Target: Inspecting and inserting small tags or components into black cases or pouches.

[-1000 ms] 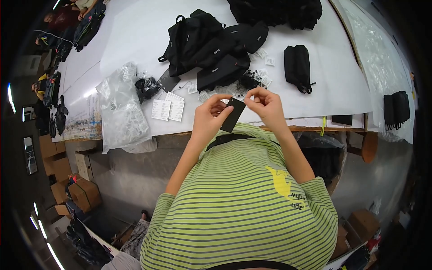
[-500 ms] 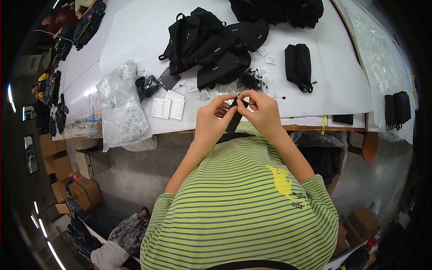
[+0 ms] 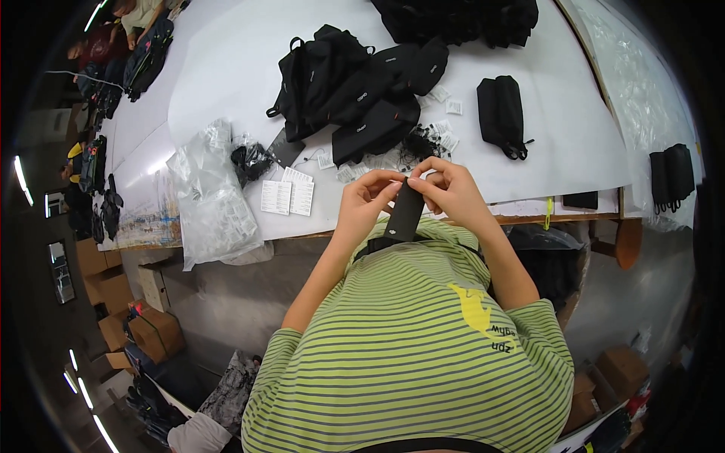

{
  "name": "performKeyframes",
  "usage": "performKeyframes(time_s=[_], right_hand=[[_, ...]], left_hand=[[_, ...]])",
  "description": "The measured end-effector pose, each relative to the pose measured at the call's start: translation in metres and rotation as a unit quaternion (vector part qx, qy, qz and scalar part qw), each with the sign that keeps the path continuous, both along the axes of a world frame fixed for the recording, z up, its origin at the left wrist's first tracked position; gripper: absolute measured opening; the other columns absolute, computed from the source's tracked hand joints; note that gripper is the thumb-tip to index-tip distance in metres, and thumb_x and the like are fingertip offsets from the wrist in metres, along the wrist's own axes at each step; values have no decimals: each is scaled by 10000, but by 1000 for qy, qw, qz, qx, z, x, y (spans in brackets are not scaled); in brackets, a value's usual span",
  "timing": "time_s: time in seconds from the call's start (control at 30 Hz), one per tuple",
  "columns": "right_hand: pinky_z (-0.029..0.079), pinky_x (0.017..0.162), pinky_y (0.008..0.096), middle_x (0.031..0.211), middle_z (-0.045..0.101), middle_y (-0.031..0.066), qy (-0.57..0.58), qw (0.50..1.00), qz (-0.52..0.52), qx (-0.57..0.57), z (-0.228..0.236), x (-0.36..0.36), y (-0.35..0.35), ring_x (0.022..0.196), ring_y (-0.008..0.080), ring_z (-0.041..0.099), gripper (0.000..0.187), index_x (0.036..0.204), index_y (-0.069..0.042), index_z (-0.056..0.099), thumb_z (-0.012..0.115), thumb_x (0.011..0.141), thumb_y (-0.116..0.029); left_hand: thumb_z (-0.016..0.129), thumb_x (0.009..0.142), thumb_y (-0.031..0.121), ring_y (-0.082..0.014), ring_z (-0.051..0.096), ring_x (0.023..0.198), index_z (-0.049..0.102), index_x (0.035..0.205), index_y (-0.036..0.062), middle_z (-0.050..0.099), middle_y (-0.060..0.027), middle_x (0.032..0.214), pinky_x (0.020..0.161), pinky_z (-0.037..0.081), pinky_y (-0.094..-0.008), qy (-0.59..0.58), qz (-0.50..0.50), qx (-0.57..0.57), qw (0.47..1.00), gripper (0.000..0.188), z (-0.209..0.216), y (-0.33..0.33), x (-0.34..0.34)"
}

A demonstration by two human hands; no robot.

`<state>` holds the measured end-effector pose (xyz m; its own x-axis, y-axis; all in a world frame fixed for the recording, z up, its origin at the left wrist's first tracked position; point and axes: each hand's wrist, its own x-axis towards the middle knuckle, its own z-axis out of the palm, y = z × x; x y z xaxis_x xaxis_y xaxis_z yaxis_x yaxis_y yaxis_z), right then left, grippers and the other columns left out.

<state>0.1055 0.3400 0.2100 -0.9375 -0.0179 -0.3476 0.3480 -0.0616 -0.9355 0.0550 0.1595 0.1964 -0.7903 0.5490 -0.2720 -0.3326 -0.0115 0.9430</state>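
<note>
At the near edge of the table, my left hand (image 3: 368, 200) and my right hand (image 3: 451, 195) pinch the top end of a black hang tag (image 3: 405, 215). It hangs down flat in front of my striped shirt, with a small pale mark near its lower end. The fingertips hide the tag's upper edge, and whether a string is there I cannot tell. Just beyond my fingers lies a tangle of thin black tag strings (image 3: 421, 143) among small white labels (image 3: 365, 166). Another dark card (image 3: 285, 151) rests to the left.
Black fabric pouches (image 3: 355, 94) are heaped beyond my hands, with one pouch (image 3: 500, 113) apart at right. A clear plastic bag of labels (image 3: 215, 204) overhangs the table's front edge at left, beside white printed cards (image 3: 276, 196). Other people work at far left.
The black tag has turned from a narrow, edge-on view to show its broad face. Both hands stay together at its top, fingers slightly shifted. The whole view has moved a little.
</note>
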Motion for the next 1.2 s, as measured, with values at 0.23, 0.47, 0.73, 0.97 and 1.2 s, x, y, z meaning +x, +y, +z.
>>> performKeyframes(time_s=[0.23, 0.47, 0.73, 0.97, 1.2], right_hand=[[376, 441, 192, 567, 540, -8, -5, 991, 22, -130, -21, -8, 11, 490, 42, 488, 185, 834, -21, 565, 624, 875, -192], [427, 469, 199, 642, 591, 27, -14, 988, -33, -148, -35, -12, 31, 514, 61, 531, 156, 857, 21, 641, 612, 865, -132], [377, 457, 179, 634, 602, -1, -46, 996, -68, -36, -31, -25, 34, 517, 43, 516, 132, 851, -8, 687, 668, 825, -137], [332, 435, 208, 526, 556, 4, 32, 983, -115, 139, -52, -33, 12, 459, 35, 456, 160, 830, 2, 693, 684, 798, -154], [405, 485, 273, 613, 615, 82, 111, 968, 22, 226, -57, -31, -25, 485, 173, 532, 145, 857, -55, 696, 669, 789, -180]], left_hand=[[539, 915, 105, -87, 583, 678, 532, 959, 16, 594, -43, 813, 559, 501, -219, 10, -40, 35, 999, 100, -17, 18, -11], [593, 804, 29, -208, 584, 825, 572, 1021, 52, 598, -87, 963, 702, 482, -307, 415, 29, -208, 886, 219, -56, 60, -70], [623, 734, 27, -252, 557, 942, 639, 964, 67, 587, -79, 1057, 799, 465, -346, 513, -38, -285, 809, 234, -94, 63, -93], [680, 675, 8, -211, 530, 733, 644, 907, 57, 599, -50, 879, 627, 421, -324, 387, 76, -289, 872, 240, -59, 13, -40], [703, 732, 35, -62, 355, 536, 666, 805, -15, 493, 6, 646, 486, 280, -225, 182, 158, -228, 943, 96, -49, -10, -13]])
